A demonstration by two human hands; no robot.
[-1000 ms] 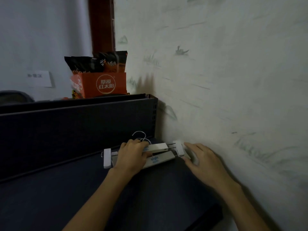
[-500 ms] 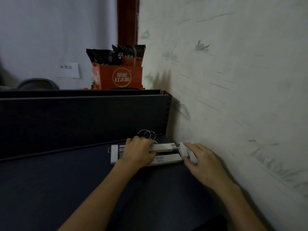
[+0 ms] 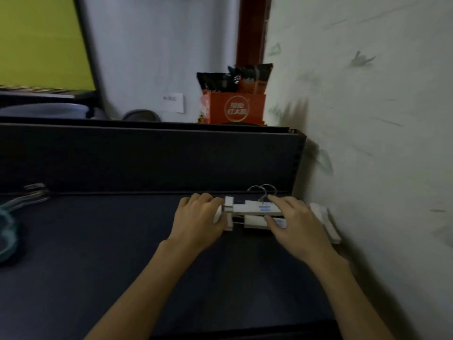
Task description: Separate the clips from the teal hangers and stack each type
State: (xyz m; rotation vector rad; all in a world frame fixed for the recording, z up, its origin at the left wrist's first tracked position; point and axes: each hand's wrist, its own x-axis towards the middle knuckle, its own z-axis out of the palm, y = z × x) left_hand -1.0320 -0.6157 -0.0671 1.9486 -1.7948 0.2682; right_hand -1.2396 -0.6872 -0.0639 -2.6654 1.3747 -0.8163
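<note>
Since our left hand [image 3: 199, 218] has slid from the middle to pinch the left-end clip [image 3: 228, 213] while our right hand [image 3: 295, 223], fingers spread, now presses the hanger bars [image 3: 255, 209], we judge that clip comes off next.

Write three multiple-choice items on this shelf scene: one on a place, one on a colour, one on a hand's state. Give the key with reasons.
1. Where is the orange box?
A. On top of the dark back panel, by the wall
B. On the shelf beside the hands
C. Under the right hand

2. What colour are the clips on the hangers between the hands?
A. Red
B. White
C. Black

3. What is the left hand doing?
A. Hanging idle off the shelf
B. Lifting the box
C. Gripping the clip at the left end of the clip hangers

Key: 1 A, it stands above the panel, next to the wall. 2 B, the clip bodies are white. 3 C, its fingers curl round that end clip while the right hand rests on the hangers.
</note>
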